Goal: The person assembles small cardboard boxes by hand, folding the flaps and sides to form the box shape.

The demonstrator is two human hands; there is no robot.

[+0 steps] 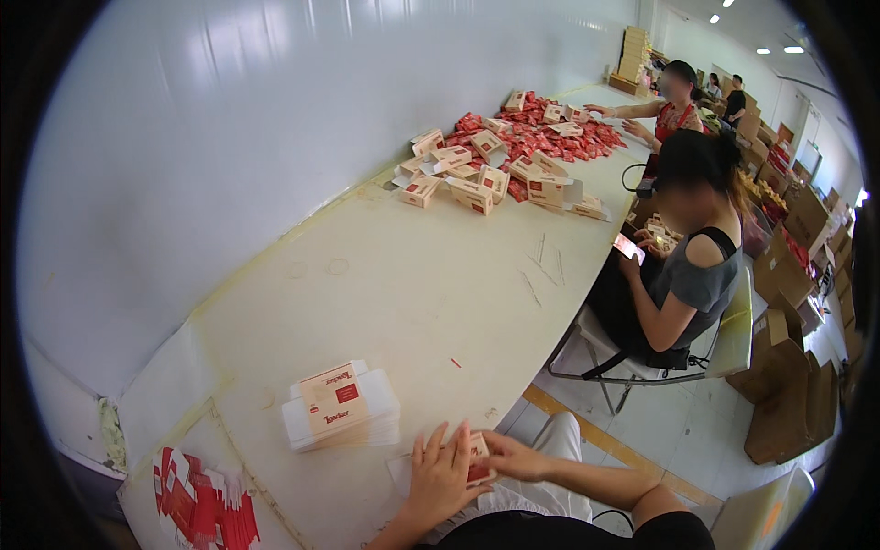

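Observation:
A small cream and red carton (478, 449) is between my hands at the table's near edge. My left hand (442, 477) lies along its left side, with fairly straight fingers pressed against it. From the right, my right hand (511, 456) grips the carton with bent fingers. A white flap shows to the left of my left hand; much of the carton is hidden by my hands. Just beyond them lies a stack of flat, unfolded cartons (341, 403), cream with red print and white flaps.
Red and white packaging pieces (202, 502) lie at the table's near left. Farther off, folded cartons (472, 194) stand before a heap of red packets (559, 137). A seated person (701, 275) holds a phone (629, 247) at right; another person reaches toward the heap. Cardboard boxes (788, 403) stand on the floor.

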